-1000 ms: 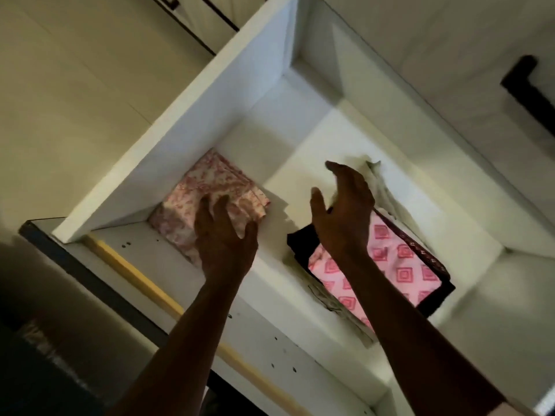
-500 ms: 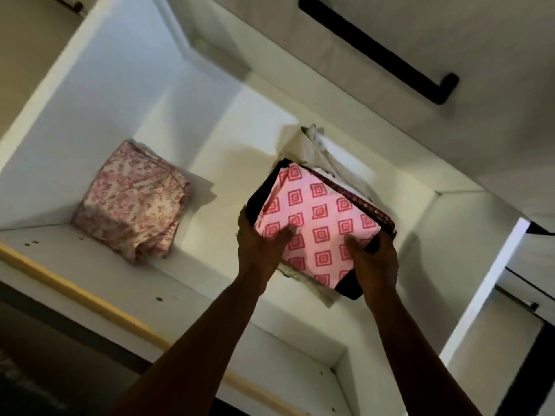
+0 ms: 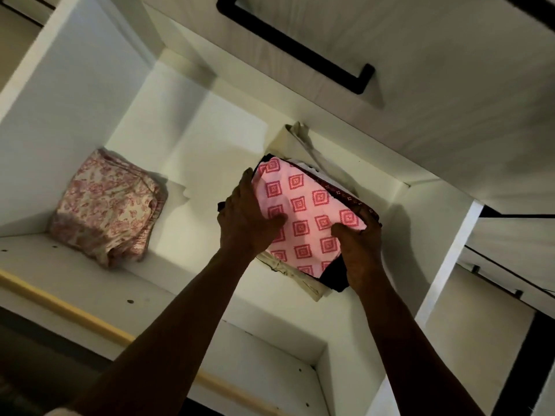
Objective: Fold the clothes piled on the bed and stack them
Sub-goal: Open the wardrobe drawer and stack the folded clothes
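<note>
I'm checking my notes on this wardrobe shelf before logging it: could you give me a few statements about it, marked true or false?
1. The left hand and the right hand both hold the pink cloth. True.
2. The floral cloth lies right of the pink cloth. False: it lies to its left, apart from it.
3. A hand rests on the floral cloth. False: neither hand touches it.
4. A cream cloth shows beneath the pink cloth. True.
</note>
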Demonstrator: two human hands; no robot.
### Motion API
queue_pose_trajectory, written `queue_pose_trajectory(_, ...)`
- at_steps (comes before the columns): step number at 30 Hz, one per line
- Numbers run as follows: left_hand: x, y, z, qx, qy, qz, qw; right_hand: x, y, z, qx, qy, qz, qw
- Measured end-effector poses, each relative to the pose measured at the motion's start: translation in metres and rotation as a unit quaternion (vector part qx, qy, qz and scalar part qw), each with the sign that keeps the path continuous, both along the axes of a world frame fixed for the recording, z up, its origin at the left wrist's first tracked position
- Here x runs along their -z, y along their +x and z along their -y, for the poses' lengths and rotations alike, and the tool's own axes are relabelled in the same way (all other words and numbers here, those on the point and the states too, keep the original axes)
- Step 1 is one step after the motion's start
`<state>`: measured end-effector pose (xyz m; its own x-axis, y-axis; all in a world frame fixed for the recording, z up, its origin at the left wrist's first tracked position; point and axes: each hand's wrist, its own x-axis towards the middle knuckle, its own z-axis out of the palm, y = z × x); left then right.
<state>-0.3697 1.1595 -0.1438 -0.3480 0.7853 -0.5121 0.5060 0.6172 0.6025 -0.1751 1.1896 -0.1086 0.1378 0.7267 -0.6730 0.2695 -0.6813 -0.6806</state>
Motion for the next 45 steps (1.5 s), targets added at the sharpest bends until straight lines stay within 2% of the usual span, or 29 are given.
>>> queue_pose_trajectory(4,-0.004,-0.016,-0.008,0.019,0.004,0.064,0.998,-0.019,-0.005,0.000,-0.062,0.027,-0.075,0.995)
queue_pose_trajectory(7,-0.012,-0.033,-0.001,-0.014,0.013,0.189,0.982,-0.027,-0.011,-0.002,-0.045,-0.008,-0.220,0.974)
queue_pose_trajectory(10,-0.022,-0.052,0.018,-0.085,0.021,0.322,0.943,-0.037,-0.025,-0.005,-0.036,-0.086,-0.332,0.939)
queue_pose_trajectory(12,-0.031,-0.067,0.033,-0.130,0.036,0.368,0.920,-0.041,-0.037,-0.007,-0.031,-0.136,-0.388,0.911)
queue_pose_trajectory(15,-0.043,-0.088,0.055,-0.196,0.055,0.454,0.868,-0.052,-0.058,-0.016,-0.030,-0.195,-0.428,0.882)
queue_pose_trajectory(17,-0.047,-0.098,0.074,-0.253,0.034,0.508,0.823,-0.059,-0.078,-0.023,-0.055,-0.218,-0.446,0.866)
queue_pose_trajectory(20,-0.039,-0.102,0.105,-0.386,0.024,0.544,0.745,-0.050,-0.118,-0.039,-0.116,-0.215,-0.417,0.876)
queue_pose_trajectory(23,-0.023,-0.099,0.128,-0.520,0.060,0.550,0.651,-0.014,-0.170,-0.046,-0.228,-0.170,-0.276,0.918)
queue_pose_trajectory(25,-0.009,-0.101,0.140,-0.614,0.048,0.488,0.618,0.015,-0.203,-0.042,-0.294,-0.153,-0.173,0.928)
queue_pose_trajectory(27,0.004,-0.103,0.150,-0.660,0.054,0.455,0.595,0.040,-0.233,-0.034,-0.365,-0.122,-0.087,0.919)
queue_pose_trajectory(31,0.014,-0.101,0.146,-0.696,0.022,0.356,0.623,0.077,-0.259,-0.023,-0.447,-0.112,-0.008,0.888)
queue_pose_trajectory(33,0.021,-0.103,0.137,-0.721,0.005,0.294,0.627,0.092,-0.258,-0.021,-0.515,-0.107,0.044,0.849)
queue_pose_trajectory(35,0.021,-0.102,0.126,-0.717,0.011,0.253,0.650,0.100,-0.255,-0.018,-0.566,-0.102,0.069,0.815)
queue_pose_trajectory(36,0.019,-0.098,0.120,-0.703,0.009,0.222,0.676,0.103,-0.254,-0.016,-0.584,-0.092,0.078,0.803)
queue_pose_trajectory(37,0.015,-0.095,0.114,-0.671,-0.028,0.157,0.725,0.103,-0.254,-0.014,-0.602,-0.077,0.090,0.790)
queue_pose_trajectory(39,0.012,-0.090,0.103,-0.565,-0.129,-0.053,0.813,0.102,-0.252,-0.008,-0.633,-0.036,0.111,0.765)
queue_pose_trajectory(40,0.013,-0.086,0.099,-0.496,-0.144,-0.109,0.849,0.103,-0.251,-0.004,-0.640,-0.018,0.119,0.759)
queue_pose_trajectory(41,0.015,-0.083,0.096,-0.431,-0.160,-0.127,0.879,0.103,-0.250,0.000,-0.640,-0.006,0.126,0.758)
queue_pose_trajectory(43,0.030,-0.078,0.103,-0.305,-0.196,-0.091,0.928,0.104,-0.248,0.007,-0.638,-0.006,0.132,0.759)
queue_pose_trajectory(45,0.047,-0.078,0.125,-0.195,-0.210,-0.093,0.954,0.099,-0.246,0.012,-0.644,0.004,0.141,0.752)
